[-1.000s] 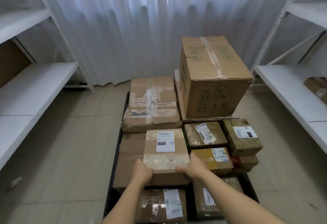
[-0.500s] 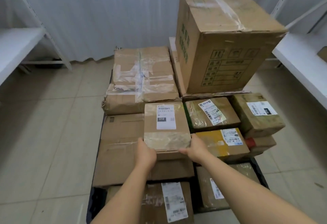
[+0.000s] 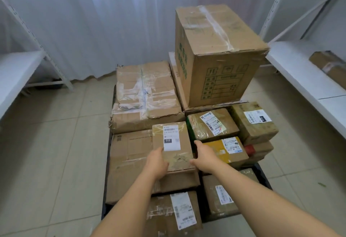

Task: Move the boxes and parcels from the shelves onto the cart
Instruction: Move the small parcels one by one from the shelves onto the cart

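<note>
Nearest the camera, at the cart's (image 3: 265,179) front edge, lie two taped parcels: a labelled brown parcel (image 3: 174,216) on the left and a plastic-wrapped parcel (image 3: 222,197) on the right. Just beyond them, both hands hold a small cardboard box (image 3: 173,146) with a white "010" label. The left hand (image 3: 157,163) grips the box's near left corner, fingers curled round its side. The right hand (image 3: 204,157) presses along the box's right side, thumb on the near edge and fingers lying fairly straight against the wall. The box rests on a wide flat carton (image 3: 131,161) to the left of it, or just above it; I cannot tell whether it is fully set down.

Right of the small box sit a yellow-taped parcel (image 3: 226,150) and, behind that, a green-edged parcel (image 3: 211,124), with a tan labelled parcel (image 3: 254,122) further right. Behind the small box lies a large crumpled carton (image 3: 146,94) with clear tape. Further back and to the right of it stands a tall carton (image 3: 217,57) with green print.

Far right of the cart, a white shelf (image 3: 299,73) carries one more parcel (image 3: 331,66). A white curtain (image 3: 93,21) hangs at the back.
</note>
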